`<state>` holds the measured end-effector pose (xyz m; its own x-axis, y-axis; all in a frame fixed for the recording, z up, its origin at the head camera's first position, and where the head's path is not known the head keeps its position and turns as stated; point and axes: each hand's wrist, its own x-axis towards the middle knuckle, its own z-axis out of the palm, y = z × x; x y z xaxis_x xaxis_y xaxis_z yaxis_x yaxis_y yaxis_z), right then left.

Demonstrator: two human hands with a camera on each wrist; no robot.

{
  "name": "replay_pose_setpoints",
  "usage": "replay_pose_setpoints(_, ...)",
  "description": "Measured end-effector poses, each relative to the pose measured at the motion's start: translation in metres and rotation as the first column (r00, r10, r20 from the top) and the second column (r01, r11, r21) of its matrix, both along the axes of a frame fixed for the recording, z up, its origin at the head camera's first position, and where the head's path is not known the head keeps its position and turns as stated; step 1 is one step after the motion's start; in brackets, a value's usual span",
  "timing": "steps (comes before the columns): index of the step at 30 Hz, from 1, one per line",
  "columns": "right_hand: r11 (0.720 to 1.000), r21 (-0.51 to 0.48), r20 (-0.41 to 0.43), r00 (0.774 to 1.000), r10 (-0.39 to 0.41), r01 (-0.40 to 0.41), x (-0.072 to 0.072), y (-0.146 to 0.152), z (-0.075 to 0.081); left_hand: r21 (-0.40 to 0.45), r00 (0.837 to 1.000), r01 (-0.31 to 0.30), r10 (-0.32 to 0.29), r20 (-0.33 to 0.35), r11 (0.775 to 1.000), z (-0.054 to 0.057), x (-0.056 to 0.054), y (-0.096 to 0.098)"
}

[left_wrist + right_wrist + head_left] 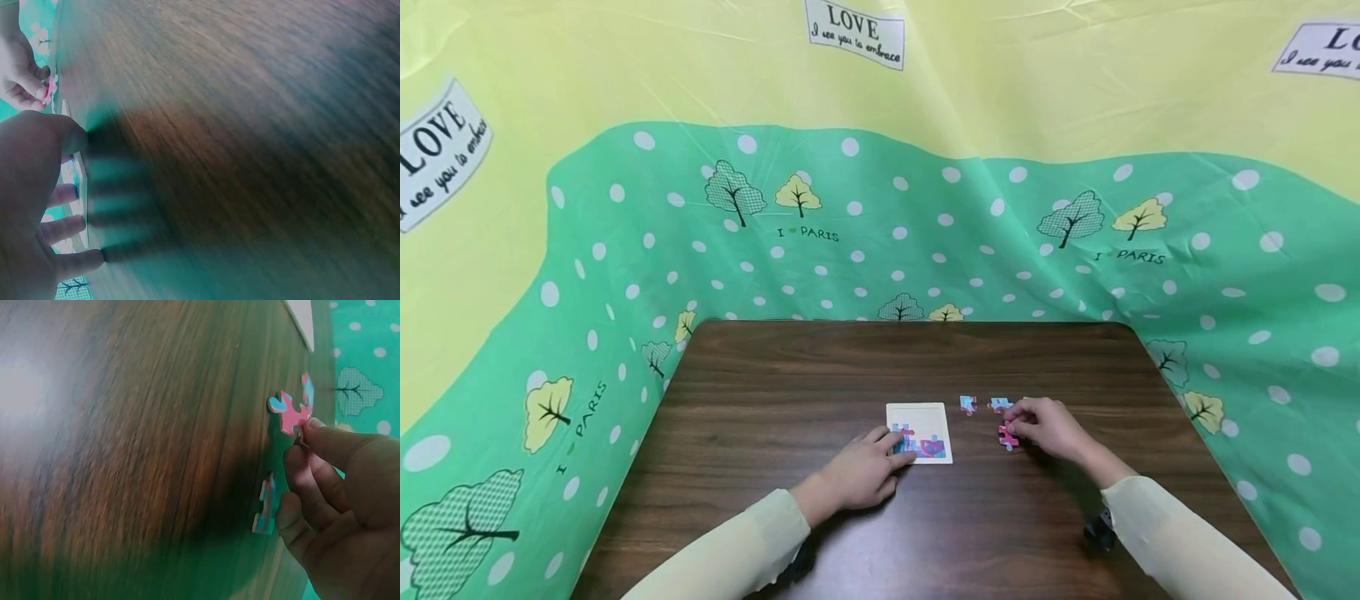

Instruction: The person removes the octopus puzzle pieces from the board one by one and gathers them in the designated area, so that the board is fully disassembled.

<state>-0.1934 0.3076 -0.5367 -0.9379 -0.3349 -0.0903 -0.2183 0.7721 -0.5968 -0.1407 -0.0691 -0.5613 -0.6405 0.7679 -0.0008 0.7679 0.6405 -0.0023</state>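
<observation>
Sleeves (pixel 722 542) lay btm; R hand (pixel 1051 427) pinched pink pc (pixel 291 417), right of ctr-frame tray (pixel 917 416); L hand (pixel 861 471), fingers spread, touched tray.

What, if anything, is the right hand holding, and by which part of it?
The right hand's grip has a pink-and-blue puzzle piece, pinched at one edge between thumb and finger.

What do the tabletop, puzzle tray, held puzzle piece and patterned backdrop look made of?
Tabletop: wood or wood-look laminate, semi-gloss; dark streaky grain, glare.
Puzzle tray: perhaps card or thin wood, off-white; plain pale surface, material unclear.
Held puzzle piece: likely printed cardboard or thin board; flat interlocking shape, coloured face.
Patterned backdrop: thin fabric or plastic sheeting, slight sheen; folds and creases.
</observation>
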Motion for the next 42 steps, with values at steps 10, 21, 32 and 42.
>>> replay_pose_setpoints(10, 0.997, 0.078, -0.065, 0.998, 0.012, -0.007, -0.003, 0.002, -0.004, -0.004, 1.000, -0.014, 0.014, 0.010, 1.000, 0.000, 0.001, 0.000)
replay_pose_setpoints(21, 0.988, 0.147, -0.067, 0.997, 0.047, -0.037, -0.009, -0.002, -0.007, 0.003, 1.000, 0.000, 0.000, -0.003, 1.000, 0.000, 0.002, 0.001)
replay_pose_setpoints(32, 0.994, 0.108, -0.020, 0.999, -0.025, 0.027, -0.001, 0.005, 0.000, 0.000, 1.000, 0.005, -0.005, -0.019, 1.000, 0.000, 0.003, 0.002)
replay_pose_setpoints(42, 0.983, 0.169, -0.066, 0.996, -0.061, 0.072, 0.013, 0.040, 0.005, 0.013, 1.000, 0.007, -0.007, -0.015, 1.000, 0.002, 0.003, 0.001)
